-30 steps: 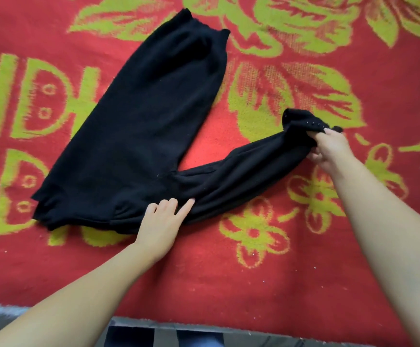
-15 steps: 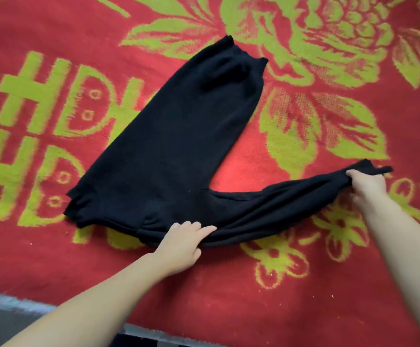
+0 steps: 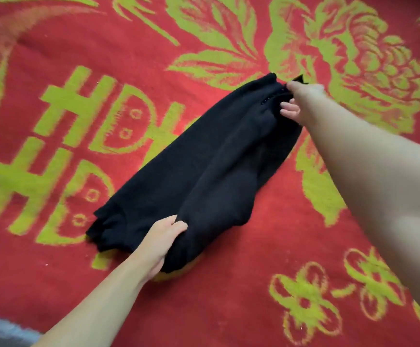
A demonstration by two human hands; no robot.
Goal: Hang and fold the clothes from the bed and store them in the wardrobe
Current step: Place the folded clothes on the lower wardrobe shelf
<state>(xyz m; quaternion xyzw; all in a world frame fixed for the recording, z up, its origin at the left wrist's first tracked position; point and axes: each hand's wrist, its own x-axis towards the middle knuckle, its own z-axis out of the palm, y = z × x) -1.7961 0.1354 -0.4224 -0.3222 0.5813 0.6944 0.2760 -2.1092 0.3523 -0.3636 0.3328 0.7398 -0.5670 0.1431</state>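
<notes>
near edge of the red-and-green bedspread [image 3: 229, 309]: left hand [image 3: 158, 246] grips the near end of the black trousers [image 3: 191, 176], which lie folded leg over leg across the bedspread's middle; farther in, right hand [image 3: 301, 103] pinches their far cuffs.

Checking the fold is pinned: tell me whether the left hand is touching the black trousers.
Touching. The head view shows the left hand lying on the near end of the black trousers, its fingers pressed into the cloth with no gap.
</notes>
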